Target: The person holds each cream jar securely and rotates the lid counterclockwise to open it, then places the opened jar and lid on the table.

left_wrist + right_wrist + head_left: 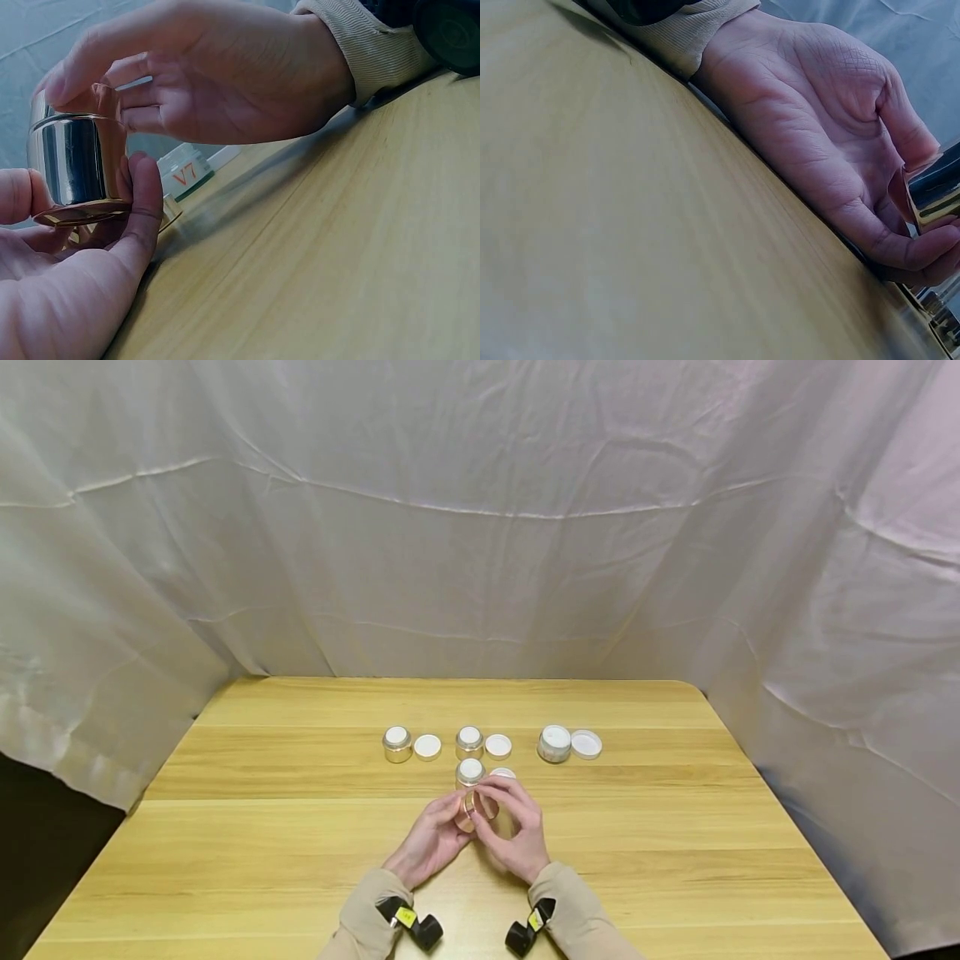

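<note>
Both hands hold a shiny gold jar (71,161) above the table. My left hand (431,843) grips its lower part, with thumb and fingers on opposite sides. My right hand (517,835) pinches the upper part, above a seam that runs round the jar. Seen from the right wrist, the left hand (817,127) is palm up with curled fingers at the gold surface, which is cut off by the frame edge. Just beyond the hands stands a gold jar (470,770) with a white top. The white lid (502,772) beside it is partly hidden by the right hand.
Farther back stand two more gold jars, one left (397,745) and one central (469,743), each beside a white-faced lid (427,747). A wider jar (555,745), marked V7, touches its lid (586,744) at right. A grey curtain (480,568) hangs behind the wooden table (262,860).
</note>
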`<action>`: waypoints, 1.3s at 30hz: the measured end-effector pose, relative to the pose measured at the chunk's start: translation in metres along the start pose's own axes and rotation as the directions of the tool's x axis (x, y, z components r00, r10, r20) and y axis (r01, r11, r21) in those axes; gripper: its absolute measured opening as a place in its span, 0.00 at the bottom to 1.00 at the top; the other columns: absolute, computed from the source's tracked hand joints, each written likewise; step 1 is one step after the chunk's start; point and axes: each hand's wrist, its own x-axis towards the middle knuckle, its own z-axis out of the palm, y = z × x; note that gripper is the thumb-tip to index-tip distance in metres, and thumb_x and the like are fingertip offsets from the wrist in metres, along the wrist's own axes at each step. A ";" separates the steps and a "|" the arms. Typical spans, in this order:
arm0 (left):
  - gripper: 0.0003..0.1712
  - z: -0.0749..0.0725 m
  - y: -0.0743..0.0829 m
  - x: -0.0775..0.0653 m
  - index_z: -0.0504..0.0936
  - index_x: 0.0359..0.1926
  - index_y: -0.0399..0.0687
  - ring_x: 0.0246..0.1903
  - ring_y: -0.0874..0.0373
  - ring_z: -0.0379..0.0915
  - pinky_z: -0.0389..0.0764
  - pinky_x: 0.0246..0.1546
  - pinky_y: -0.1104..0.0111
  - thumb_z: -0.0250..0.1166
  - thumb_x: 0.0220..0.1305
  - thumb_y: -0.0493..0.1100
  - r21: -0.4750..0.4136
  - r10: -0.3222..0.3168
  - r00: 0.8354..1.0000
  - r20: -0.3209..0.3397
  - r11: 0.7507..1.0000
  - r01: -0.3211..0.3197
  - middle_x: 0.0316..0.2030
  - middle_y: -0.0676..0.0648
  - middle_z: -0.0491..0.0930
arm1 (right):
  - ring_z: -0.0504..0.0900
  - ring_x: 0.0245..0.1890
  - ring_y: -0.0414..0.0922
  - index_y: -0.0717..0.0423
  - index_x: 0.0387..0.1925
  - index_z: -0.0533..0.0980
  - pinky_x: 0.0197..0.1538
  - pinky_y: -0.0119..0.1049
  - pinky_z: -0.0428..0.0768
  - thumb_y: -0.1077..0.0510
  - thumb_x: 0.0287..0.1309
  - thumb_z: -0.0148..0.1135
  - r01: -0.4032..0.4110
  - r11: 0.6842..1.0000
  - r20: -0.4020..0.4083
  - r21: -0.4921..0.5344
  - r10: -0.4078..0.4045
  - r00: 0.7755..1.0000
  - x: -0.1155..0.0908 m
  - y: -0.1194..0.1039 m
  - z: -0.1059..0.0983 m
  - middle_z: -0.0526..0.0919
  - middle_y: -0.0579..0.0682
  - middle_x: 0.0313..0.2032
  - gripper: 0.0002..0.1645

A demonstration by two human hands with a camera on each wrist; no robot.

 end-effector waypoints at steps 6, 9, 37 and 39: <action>0.27 0.000 0.000 0.000 0.54 0.73 0.29 0.59 0.61 0.75 0.78 0.64 0.69 0.40 0.80 0.39 0.009 -0.004 1.000 -0.009 1.000 0.004 0.57 0.54 0.78 | 0.79 0.52 0.58 0.74 0.49 0.78 0.68 0.30 0.75 0.75 0.41 0.73 -0.020 1.000 0.010 -0.022 0.021 1.000 0.002 -0.003 0.000 0.79 0.71 0.48 0.27; 0.29 0.000 0.000 0.001 0.50 0.74 0.27 0.59 0.61 0.75 0.78 0.63 0.70 0.39 0.80 0.38 0.013 -0.005 1.000 -0.008 1.000 0.006 0.57 0.54 0.78 | 0.80 0.49 0.57 0.74 0.47 0.79 0.66 0.28 0.76 0.74 0.38 0.76 -0.031 0.997 -0.014 -0.065 0.031 0.999 0.003 -0.004 0.000 0.79 0.69 0.46 0.28; 0.20 -0.001 0.000 0.000 0.67 0.66 0.38 0.58 0.62 0.75 0.77 0.64 0.69 0.42 0.80 0.39 -0.011 0.002 1.000 0.000 1.000 -0.002 0.56 0.54 0.79 | 0.80 0.51 0.54 0.72 0.47 0.80 0.66 0.27 0.75 0.77 0.39 0.73 -0.060 0.997 0.007 -0.045 0.060 0.998 -0.001 -0.002 0.000 0.81 0.69 0.46 0.27; 0.19 -0.001 0.000 0.000 0.70 0.63 0.41 0.59 0.61 0.76 0.77 0.65 0.68 0.42 0.80 0.39 -0.011 0.002 1.000 -0.001 1.000 -0.002 0.56 0.53 0.79 | 0.80 0.53 0.55 0.73 0.49 0.79 0.68 0.29 0.75 0.77 0.41 0.71 -0.056 0.998 0.026 -0.032 0.057 0.998 -0.001 -0.003 0.000 0.81 0.69 0.48 0.27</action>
